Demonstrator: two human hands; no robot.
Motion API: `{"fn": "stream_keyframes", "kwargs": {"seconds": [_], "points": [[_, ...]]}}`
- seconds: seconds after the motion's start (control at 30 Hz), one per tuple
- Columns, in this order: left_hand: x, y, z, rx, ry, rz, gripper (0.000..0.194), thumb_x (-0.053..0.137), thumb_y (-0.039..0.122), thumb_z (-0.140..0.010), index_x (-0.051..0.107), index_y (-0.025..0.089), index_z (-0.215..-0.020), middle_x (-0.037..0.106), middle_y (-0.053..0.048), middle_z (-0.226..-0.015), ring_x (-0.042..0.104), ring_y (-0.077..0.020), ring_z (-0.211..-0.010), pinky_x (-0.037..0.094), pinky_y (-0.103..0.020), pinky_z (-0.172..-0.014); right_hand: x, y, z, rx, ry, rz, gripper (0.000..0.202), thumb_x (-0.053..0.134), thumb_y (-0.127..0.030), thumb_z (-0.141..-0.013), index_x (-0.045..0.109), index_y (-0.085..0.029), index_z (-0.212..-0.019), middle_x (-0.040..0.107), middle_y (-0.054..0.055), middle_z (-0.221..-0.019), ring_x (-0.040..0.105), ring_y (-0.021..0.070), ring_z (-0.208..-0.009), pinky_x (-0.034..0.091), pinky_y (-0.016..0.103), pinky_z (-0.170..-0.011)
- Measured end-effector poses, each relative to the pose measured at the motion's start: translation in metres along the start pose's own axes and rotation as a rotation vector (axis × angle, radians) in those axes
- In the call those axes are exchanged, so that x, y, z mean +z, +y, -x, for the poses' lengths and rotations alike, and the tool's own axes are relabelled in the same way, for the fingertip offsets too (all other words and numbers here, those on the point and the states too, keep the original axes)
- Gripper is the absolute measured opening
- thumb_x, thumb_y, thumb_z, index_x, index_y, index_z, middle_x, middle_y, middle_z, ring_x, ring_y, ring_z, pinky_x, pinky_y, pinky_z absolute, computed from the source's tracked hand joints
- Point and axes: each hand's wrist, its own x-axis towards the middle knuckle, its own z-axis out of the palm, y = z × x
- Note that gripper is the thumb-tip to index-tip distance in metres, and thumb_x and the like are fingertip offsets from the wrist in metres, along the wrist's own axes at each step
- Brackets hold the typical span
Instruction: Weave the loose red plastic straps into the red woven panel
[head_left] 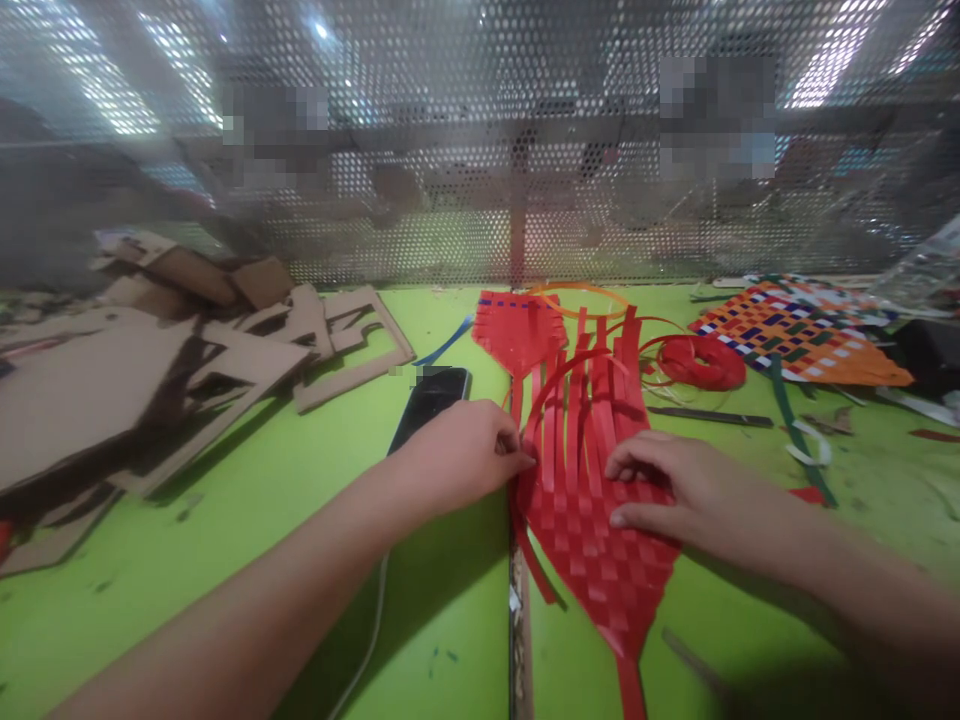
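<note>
A red piece of woven strips [615,560] lies on the green table, tapering to a tail at the near end. Its upper part fans out into several loose upright red strips. At its left edge my left hand [472,450] is closed, thumb and fingertips pinching a red strip [534,430] that arcs over the loose ones. My right hand [667,485] rests on the right side of the weave, thumb and curled fingers apart. Behind it lies a second red woven piece [517,330] with a blue-dashed top edge.
Cardboard pieces [82,400] are piled on the left. A phone [431,400] with a white cable lies by my left wrist. To the right are a red strip coil [701,362], a dark slim tool [709,416] and a multicoloured woven piece [802,335]. Perforated metal [450,200] stands behind.
</note>
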Motion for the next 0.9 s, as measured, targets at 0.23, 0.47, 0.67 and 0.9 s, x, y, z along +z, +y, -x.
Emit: {"fn": "stream_keyframes", "kwargs": {"seconds": [0.23, 0.47, 0.67, 0.9], "points": [[-0.006, 0.01, 0.006, -0.023, -0.039, -0.077, 0.023, 0.073, 0.042, -0.092, 0.076, 0.024, -0.078, 0.076, 0.0, -0.076, 0.067, -0.0182, -0.066, 0.043, -0.03, -0.058, -0.001, 0.001, -0.002, 0.004, -0.008, -0.009, 0.026, 0.075, -0.042, -0.091, 0.073, -0.028, -0.112, 0.075, 0.005, -0.116, 0.067, 0.0263, -0.101, 0.049, 0.037, -0.088], [0.0, 0.048, 0.03, -0.108, 0.036, -0.468, 0.009, 0.067, 0.024, -0.097, 0.076, 0.022, -0.101, 0.076, -0.009, -0.096, 0.075, -0.0298, -0.081, 0.051, -0.036, -0.065, 0.0, 0.002, -0.001, -0.011, -0.003, -0.004, 0.026, 0.074, -0.045, -0.093, 0.074, -0.029, -0.114, 0.077, 0.005, -0.118, 0.069, 0.0281, -0.103, 0.052, 0.039, -0.09], [0.011, 0.037, 0.039, 0.065, 0.028, -0.273, 0.011, 0.067, 0.034, -0.098, 0.075, 0.025, -0.098, 0.077, -0.006, -0.097, 0.074, -0.0295, -0.086, 0.053, -0.037, -0.07, -0.002, 0.007, -0.005, -0.072, 0.063, 0.078, 0.021, 0.07, -0.042, -0.096, 0.076, -0.027, -0.11, 0.078, 0.009, -0.111, 0.072, 0.0286, -0.097, 0.054, 0.039, -0.085], [0.022, 0.023, 0.027, 0.085, 0.076, -0.162, 0.024, 0.067, 0.043, -0.099, 0.073, 0.026, -0.115, 0.08, -0.005, -0.1, 0.074, -0.0274, -0.085, 0.048, -0.034, -0.067, -0.007, 0.008, -0.01, -0.095, 0.061, 0.12, 0.022, 0.069, -0.044, -0.099, 0.076, -0.024, -0.107, 0.075, 0.01, -0.108, 0.07, 0.0279, -0.095, 0.054, 0.04, -0.083]]}}
